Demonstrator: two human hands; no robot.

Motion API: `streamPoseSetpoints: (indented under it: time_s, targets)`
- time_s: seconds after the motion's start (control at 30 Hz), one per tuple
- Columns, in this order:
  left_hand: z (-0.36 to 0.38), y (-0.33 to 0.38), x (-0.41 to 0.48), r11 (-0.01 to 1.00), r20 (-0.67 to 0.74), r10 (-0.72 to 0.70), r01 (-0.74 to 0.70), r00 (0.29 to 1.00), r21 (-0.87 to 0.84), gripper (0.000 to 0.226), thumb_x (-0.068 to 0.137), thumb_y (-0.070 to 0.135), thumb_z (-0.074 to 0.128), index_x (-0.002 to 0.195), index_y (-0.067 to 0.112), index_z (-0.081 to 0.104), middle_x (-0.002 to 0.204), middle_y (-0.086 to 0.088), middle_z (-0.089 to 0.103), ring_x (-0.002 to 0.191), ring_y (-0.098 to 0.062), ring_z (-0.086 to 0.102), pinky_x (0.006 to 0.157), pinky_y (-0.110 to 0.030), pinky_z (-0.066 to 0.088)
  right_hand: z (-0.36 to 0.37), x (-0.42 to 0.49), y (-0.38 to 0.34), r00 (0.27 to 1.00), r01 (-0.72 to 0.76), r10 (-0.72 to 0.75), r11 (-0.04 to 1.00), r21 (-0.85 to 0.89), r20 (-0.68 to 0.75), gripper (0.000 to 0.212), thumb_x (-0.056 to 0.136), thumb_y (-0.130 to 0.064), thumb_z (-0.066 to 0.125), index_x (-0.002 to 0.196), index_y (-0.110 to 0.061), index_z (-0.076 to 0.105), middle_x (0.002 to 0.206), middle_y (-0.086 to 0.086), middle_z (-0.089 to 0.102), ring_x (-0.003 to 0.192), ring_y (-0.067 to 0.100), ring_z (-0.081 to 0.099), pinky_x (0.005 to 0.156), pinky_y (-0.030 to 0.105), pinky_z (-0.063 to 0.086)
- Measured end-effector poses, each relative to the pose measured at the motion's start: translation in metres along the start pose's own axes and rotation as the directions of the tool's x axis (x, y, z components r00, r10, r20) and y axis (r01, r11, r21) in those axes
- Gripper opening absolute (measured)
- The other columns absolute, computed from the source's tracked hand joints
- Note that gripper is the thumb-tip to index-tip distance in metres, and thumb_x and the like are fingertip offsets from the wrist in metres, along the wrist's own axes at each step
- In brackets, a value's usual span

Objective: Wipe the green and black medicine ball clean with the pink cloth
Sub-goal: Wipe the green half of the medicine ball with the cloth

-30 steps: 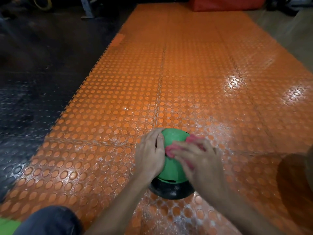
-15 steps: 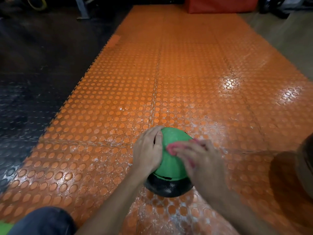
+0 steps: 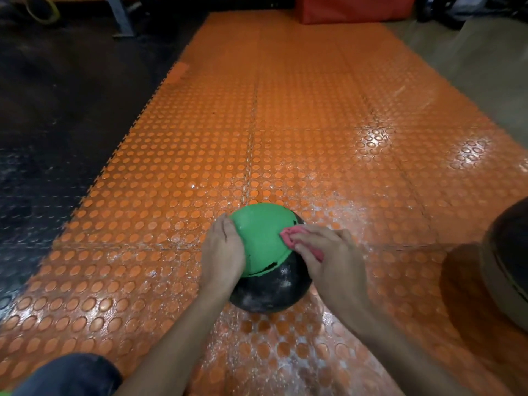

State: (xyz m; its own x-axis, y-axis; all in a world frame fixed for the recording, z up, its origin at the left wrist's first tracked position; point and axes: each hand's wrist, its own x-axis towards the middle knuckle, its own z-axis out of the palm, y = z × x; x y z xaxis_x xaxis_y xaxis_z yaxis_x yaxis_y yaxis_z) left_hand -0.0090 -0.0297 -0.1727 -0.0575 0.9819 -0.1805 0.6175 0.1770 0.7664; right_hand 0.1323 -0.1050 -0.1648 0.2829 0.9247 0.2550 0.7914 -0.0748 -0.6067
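The right hand (image 3: 331,261) grips the bunched pink cloth (image 3: 288,237) against the right flank of the medicine ball (image 3: 263,232), while the left hand (image 3: 223,252) lies with straight fingers flat on its left side. The orange studded mat (image 3: 285,138) bears the ball, and a second dark ball (image 3: 508,267) sits at the right edge.

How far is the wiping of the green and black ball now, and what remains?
Done: the green top of the medicine ball looks clean. In hand: the left hand steadies the ball on the orange mat; the right hand holds the pink cloth against its right side. Left: the black lower half shows whitish smears.
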Motion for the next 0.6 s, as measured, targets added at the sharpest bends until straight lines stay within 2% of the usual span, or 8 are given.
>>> streamPoseSetpoints:
  time_s: [0.1, 0.2, 0.23, 0.3, 0.4, 0.47, 0.5, 0.6]
  targets:
    - [-0.009, -0.006, -0.010, 0.971, -0.023, 0.131, -0.124, 0.991, 0.204, 0.048, 0.101, 0.037, 0.024, 0.147, 0.023, 0.021, 0.155, 0.002, 0.016, 0.143, -0.018, 0.009, 0.116, -0.049, 0.009, -0.009, 0.035, 0.004, 0.996, 0.012, -0.011, 1.000, -0.017, 0.090, 0.021, 0.084, -0.034, 0.058, 0.104, -0.033, 0.065, 0.108, -0.021, 0.062, 0.098, 0.010, 0.055, 0.074, 0.005, 0.027]
    - [-0.020, 0.009, 0.003, 0.929, -0.034, 0.290, -0.273, 0.956, 0.250, 0.050, 0.099, 0.034, 0.035, 0.146, 0.024, 0.022, 0.155, 0.005, 0.015, 0.143, -0.015, 0.008, 0.115, -0.051, 0.008, -0.015, 0.053, 0.000, 0.994, 0.013, -0.015, 1.000, 0.018, 0.104, 0.017, 0.082, -0.032, 0.063, 0.099, -0.033, 0.069, 0.105, -0.018, 0.065, 0.098, 0.015, 0.058, 0.086, 0.028, 0.044]
    - [-0.020, 0.015, 0.009, 0.911, -0.014, 0.343, -0.329, 0.939, 0.246, 0.050, 0.099, 0.033, 0.036, 0.146, 0.023, 0.023, 0.154, 0.006, 0.017, 0.143, -0.014, 0.010, 0.115, -0.051, 0.010, -0.017, 0.055, -0.002, 0.996, 0.003, -0.009, 0.998, 0.061, 0.092, 0.017, 0.082, -0.031, 0.064, 0.098, -0.034, 0.069, 0.103, -0.018, 0.066, 0.097, 0.015, 0.059, 0.084, 0.034, 0.049]
    - [-0.016, 0.028, 0.019, 0.865, 0.066, 0.435, -0.437, 0.898, 0.245, 0.048, 0.099, 0.032, 0.037, 0.145, 0.022, 0.026, 0.153, 0.007, 0.021, 0.142, -0.012, 0.014, 0.115, -0.049, 0.013, -0.021, 0.056, -0.001, 0.999, -0.026, 0.021, 0.992, 0.122, 0.046, 0.018, 0.081, -0.029, 0.066, 0.097, -0.034, 0.069, 0.100, -0.018, 0.067, 0.094, 0.014, 0.060, 0.079, 0.036, 0.053]
    - [-0.003, 0.038, 0.026, 0.795, 0.256, 0.486, -0.544, 0.836, 0.268, 0.046, 0.100, 0.032, 0.033, 0.144, 0.022, 0.027, 0.153, 0.005, 0.024, 0.141, -0.011, 0.017, 0.116, -0.047, 0.014, -0.029, 0.052, 0.006, 0.995, -0.096, 0.096, 0.983, 0.155, 0.009, 0.018, 0.081, -0.026, 0.066, 0.098, -0.032, 0.069, 0.101, -0.016, 0.067, 0.088, 0.017, 0.062, 0.075, 0.039, 0.054]
    - [0.006, 0.040, 0.023, 0.759, 0.338, 0.466, -0.566, 0.818, 0.322, 0.045, 0.101, 0.034, 0.028, 0.144, 0.022, 0.029, 0.152, 0.004, 0.027, 0.139, -0.012, 0.021, 0.116, -0.042, 0.014, -0.036, 0.048, 0.013, 0.988, -0.146, 0.151, 0.969, 0.198, -0.012, 0.019, 0.082, -0.022, 0.065, 0.098, -0.033, 0.069, 0.098, -0.016, 0.068, 0.080, 0.014, 0.064, 0.070, 0.039, 0.055]
    - [0.009, 0.040, 0.021, 0.759, 0.332, 0.452, -0.553, 0.828, 0.345, 0.045, 0.101, 0.035, 0.025, 0.144, 0.022, 0.029, 0.151, 0.004, 0.029, 0.139, -0.012, 0.023, 0.115, -0.039, 0.015, -0.040, 0.046, 0.017, 0.983, -0.173, 0.182, 0.961, 0.217, -0.023, 0.020, 0.082, -0.021, 0.065, 0.098, -0.033, 0.069, 0.094, -0.017, 0.068, 0.078, 0.009, 0.064, 0.070, 0.036, 0.056]
    - [0.016, 0.037, 0.009, 0.811, 0.202, 0.393, -0.442, 0.897, 0.382, 0.048, 0.100, 0.039, 0.023, 0.144, 0.021, 0.030, 0.150, 0.003, 0.030, 0.138, -0.014, 0.024, 0.113, -0.039, 0.016, -0.048, 0.037, 0.029, 0.957, -0.273, 0.289, 0.920, 0.283, -0.017, 0.028, 0.083, -0.016, 0.064, 0.108, -0.029, 0.065, 0.085, -0.020, 0.063, 0.071, 0.010, 0.063, 0.070, 0.039, 0.056]
